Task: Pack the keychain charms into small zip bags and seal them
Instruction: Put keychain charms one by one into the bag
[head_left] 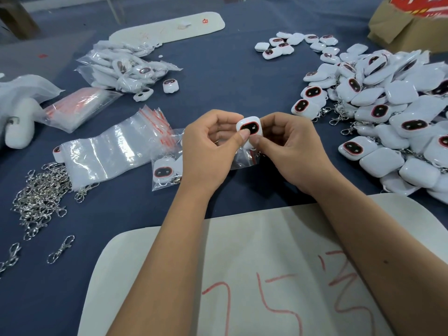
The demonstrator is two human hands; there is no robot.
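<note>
Hands met over the blue table (225, 76): the left hand (213, 146) and right hand (286, 144) both pinched one white charm (249, 129), thumbs pressed on its dark, red-rimmed face, above a small clear zip bag (243, 158) hanging half under the fingers. Whether the charm's lower end was inside the bag's mouth, I couldn't tell. Loose charms (392, 112) were heaped to the right, a packed bag (166, 172) lay just left of the left wrist, empty bags (114, 151) and metal clasps (38, 197) farther left.
</note>
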